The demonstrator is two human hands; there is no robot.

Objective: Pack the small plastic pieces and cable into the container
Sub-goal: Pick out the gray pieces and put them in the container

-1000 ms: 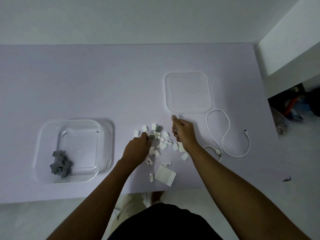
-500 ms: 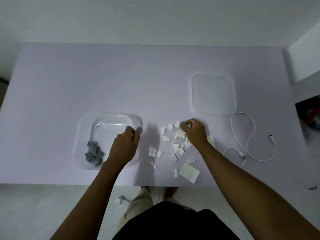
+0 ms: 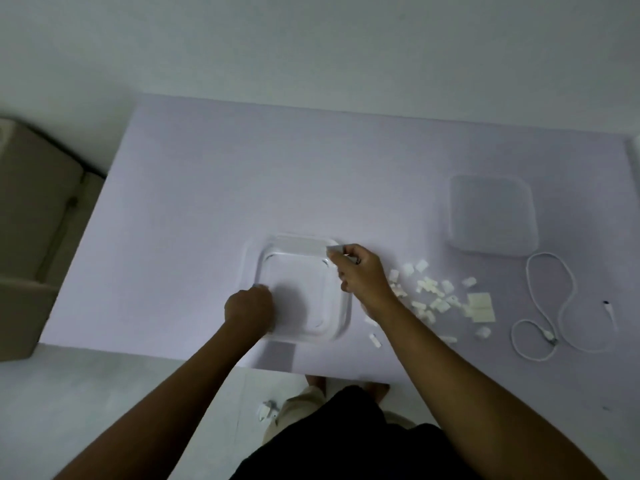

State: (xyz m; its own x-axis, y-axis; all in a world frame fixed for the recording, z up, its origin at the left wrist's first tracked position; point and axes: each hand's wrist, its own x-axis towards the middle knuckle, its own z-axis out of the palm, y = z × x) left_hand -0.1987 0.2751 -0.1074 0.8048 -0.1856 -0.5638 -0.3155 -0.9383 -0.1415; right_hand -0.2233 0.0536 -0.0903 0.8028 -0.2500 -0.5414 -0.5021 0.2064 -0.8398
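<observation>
One clear container (image 3: 341,308) is seen on the worktop (image 3: 207,202). A small piece (image 3: 335,250) is pinched in the right hand (image 3: 362,273) fingers above its far rim; the left hand (image 3: 249,311) is curled shut over its near-left corner. One lid (image 3: 491,216), one cable (image 3: 550,306) and roughly twenty white pieces (image 3: 429,294) are laid to the right.

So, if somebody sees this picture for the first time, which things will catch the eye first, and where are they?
First, the two bare arms reaching to the clear container at the table's near edge: the left hand at its left rim, the right hand at its far right corner. Then, to the right, the scattered white plastic pieces, the looped white cable and the clear lid behind them.
</observation>
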